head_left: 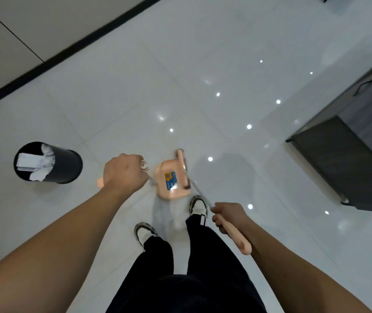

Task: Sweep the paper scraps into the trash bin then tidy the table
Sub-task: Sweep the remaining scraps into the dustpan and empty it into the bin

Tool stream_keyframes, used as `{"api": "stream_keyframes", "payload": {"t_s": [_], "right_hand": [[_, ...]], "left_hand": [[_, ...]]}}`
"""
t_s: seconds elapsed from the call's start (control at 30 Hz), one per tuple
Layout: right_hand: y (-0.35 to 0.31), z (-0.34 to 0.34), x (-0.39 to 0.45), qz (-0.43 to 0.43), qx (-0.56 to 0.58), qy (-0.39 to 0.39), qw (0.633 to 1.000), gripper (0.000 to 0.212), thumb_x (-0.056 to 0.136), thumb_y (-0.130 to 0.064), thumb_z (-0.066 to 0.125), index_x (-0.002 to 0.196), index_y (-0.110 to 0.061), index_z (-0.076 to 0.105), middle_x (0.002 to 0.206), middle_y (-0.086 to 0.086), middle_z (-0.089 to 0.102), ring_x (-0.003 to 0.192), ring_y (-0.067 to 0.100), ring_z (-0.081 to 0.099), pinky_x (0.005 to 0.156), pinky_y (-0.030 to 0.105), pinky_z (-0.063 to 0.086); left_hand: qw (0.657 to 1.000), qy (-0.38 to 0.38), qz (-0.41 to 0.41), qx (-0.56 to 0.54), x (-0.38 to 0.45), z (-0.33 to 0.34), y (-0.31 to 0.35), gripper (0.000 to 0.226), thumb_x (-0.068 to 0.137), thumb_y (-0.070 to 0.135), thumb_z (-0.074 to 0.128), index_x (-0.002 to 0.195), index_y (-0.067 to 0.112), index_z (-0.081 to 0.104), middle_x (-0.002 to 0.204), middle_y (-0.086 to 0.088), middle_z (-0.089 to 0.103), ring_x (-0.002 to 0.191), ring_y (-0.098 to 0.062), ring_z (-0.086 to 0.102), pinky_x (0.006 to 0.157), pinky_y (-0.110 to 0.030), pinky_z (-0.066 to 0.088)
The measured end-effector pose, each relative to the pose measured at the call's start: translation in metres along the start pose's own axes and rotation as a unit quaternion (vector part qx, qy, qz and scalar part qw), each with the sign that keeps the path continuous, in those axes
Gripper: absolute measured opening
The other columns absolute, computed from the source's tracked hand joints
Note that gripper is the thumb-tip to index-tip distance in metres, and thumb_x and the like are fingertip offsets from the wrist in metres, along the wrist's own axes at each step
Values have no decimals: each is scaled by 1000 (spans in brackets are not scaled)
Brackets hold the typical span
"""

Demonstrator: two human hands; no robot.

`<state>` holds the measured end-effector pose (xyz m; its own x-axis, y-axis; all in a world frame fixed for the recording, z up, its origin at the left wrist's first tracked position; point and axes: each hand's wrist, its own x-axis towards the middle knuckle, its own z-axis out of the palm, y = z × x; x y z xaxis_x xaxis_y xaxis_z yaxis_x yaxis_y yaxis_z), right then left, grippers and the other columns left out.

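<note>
Paper scraps (36, 164), white and crumpled, fill a round black plastic trash bin (67, 167) that stands on the glossy white tiled floor (203, 64) at the left of the scene. One flat white sheet lies among them, near the bin's rim.

Right of the bin, at the centre, the person's left hand (124, 172) has its fingers curled tight round a pale peach plastic handle (99, 183), whose end pokes out on the hand's left side. A thin metal shaft runs from that hand down to a peach plastic dustpan (172, 181) with a blue and yellow label, low over the floor just beyond the person's feet.

The right hand (228, 216), nearer and further right, has its fingers clamped on the peach grip of a long-handled broom (237, 236). Its silvery shaft slants up to the broom head (183, 163), which sits against the dustpan's right edge; blur hides whether they touch.

Two black and white sneakers (198, 205) and black trousers show below. A dark grey cabinet (350, 168) stands at the right, and a black skirting strip (67, 53) crosses the far left.
</note>
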<state>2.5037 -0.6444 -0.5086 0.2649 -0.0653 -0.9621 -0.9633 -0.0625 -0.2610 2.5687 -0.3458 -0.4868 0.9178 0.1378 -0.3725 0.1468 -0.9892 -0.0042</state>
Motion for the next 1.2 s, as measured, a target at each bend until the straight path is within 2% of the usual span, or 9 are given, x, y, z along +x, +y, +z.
{"api": "stream_keyframes", "payload": {"t_s": [0.13,0.27,0.33,0.5,0.6,0.8,0.97,1.1,1.2], "right_hand": [[-18,31,-26,8,16,-88,996,17,92,-13,58,104,-2,62,62,8,55,42,13,46,36,22,36],[-52,90,-70,-106,-60,-110,987,27,90,-10,59,116,-15,63,68,14,58,40,16,50,37,20,36],[-76,126,-96,-160,-67,-164,971,28,80,-17,63,102,0,69,65,12,52,40,16,44,38,20,32],[-143,226,-166,-237,-139,-217,937,19,88,-27,49,81,-11,56,59,10,50,37,17,38,37,18,28],[-167,278,-201,-275,-182,-213,920,19,84,-27,48,76,-13,59,53,8,52,34,15,35,35,16,25],[-196,340,-223,-277,-159,-250,914,20,88,-26,46,74,-14,56,54,6,47,35,12,31,32,15,22],[-236,392,-216,-266,-209,-284,897,26,90,-30,47,68,-19,55,55,6,45,36,12,26,34,15,16],[-293,432,-202,-272,-228,-308,883,35,92,-32,47,62,-18,57,56,7,47,37,13,27,33,16,18],[-345,462,-192,-261,-242,-328,875,34,91,-31,46,63,-17,58,57,7,46,38,13,28,33,16,17]], "left_hand": [[1000,-7,1,-14,-11,6,-27,8,68,21,52,72,27,57,65,3,55,58,-24,49,49,-27,25],[999,32,-5,-35,-27,-3,-65,16,71,20,52,81,28,61,65,2,56,61,-27,51,52,-29,29],[996,68,-8,-48,-32,-15,-83,18,70,21,50,83,29,60,66,1,57,60,-28,48,54,-30,29],[996,79,-2,-39,-26,-75,-132,34,68,56,67,90,31,61,71,4,53,72,-25,56,58,-29,32],[990,126,1,-58,-25,-108,-155,60,57,88,46,75,32,60,62,8,51,59,-17,50,52,-28,31],[979,199,3,-43,-21,-146,-207,98,50,99,-7,56,24,55,53,4,52,51,-15,47,51,-28,32],[982,186,-14,-21,17,-168,-244,64,62,80,9,57,24,39,56,2,47,50,-20,43,54,-30,32],[986,162,-35,18,69,-190,-282,50,76,71,35,58,25,43,55,4,50,49,-14,44,51,-28,31],[987,148,-45,42,116,-214,-306,48,76,71,32,63,27,46,58,5,50,52,-14,44,52,-29,33]]}}
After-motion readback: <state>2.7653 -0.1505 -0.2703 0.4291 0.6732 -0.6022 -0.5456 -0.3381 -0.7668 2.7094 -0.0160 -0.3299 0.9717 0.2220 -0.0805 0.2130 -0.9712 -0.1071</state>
